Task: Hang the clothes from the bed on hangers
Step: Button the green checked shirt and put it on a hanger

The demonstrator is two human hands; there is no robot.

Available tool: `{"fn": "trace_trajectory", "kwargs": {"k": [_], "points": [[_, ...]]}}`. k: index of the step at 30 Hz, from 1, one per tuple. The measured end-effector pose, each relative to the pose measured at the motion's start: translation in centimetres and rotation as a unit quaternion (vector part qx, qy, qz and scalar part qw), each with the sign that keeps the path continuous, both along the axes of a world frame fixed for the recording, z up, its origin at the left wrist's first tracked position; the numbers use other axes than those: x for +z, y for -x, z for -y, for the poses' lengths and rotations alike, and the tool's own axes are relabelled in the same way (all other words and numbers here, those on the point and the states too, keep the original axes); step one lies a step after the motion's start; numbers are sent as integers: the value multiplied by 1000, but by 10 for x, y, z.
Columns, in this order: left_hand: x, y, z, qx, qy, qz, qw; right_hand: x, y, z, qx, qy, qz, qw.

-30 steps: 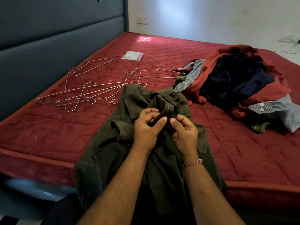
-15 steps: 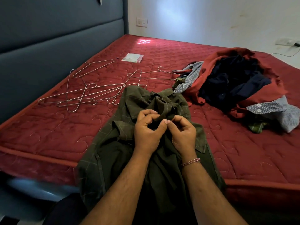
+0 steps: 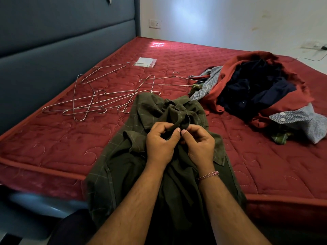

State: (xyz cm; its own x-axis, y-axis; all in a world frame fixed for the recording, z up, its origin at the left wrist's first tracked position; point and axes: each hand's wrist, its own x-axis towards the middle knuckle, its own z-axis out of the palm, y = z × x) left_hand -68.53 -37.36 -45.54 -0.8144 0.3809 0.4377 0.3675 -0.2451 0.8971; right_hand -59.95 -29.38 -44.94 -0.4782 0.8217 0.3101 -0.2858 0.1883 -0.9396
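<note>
A dark olive checked shirt lies over the near edge of the red mattress and hangs toward me. My left hand and my right hand meet at its front placket just below the collar, each pinching the cloth between thumb and fingers. Several wire hangers lie tangled on the mattress to the far left of the shirt. A pile of clothes, red, navy and grey-patterned, sits to the far right.
A padded grey-blue headboard runs along the left side. A small clear packet lies beyond the hangers. A white wall with a socket stands behind the bed, and a cable trails at the far right.
My hands have stayed on the shirt's placket; the thumbs have drawn closer together and the fingers shifted slightly. The view has tilted a little, nothing else moved.
</note>
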Motion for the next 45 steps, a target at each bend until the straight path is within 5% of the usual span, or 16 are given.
{"fn": "trace_trajectory", "kwargs": {"k": [10, 22, 32, 45], "points": [[-1, -1, 1, -27, 19, 99, 995, 5, -1, 5, 39, 28, 10, 999], [0, 2, 1, -48, 55, 112, 991, 8, -2, 3, 67, 86, 24, 994], [6, -2, 2, -53, 108, 107, 987, -1, 0, 11, -132, -159, 147, 967], [3, 9, -1, -79, 140, 147, 976, -4, 3, 13, -156, -215, 218, 939]]}}
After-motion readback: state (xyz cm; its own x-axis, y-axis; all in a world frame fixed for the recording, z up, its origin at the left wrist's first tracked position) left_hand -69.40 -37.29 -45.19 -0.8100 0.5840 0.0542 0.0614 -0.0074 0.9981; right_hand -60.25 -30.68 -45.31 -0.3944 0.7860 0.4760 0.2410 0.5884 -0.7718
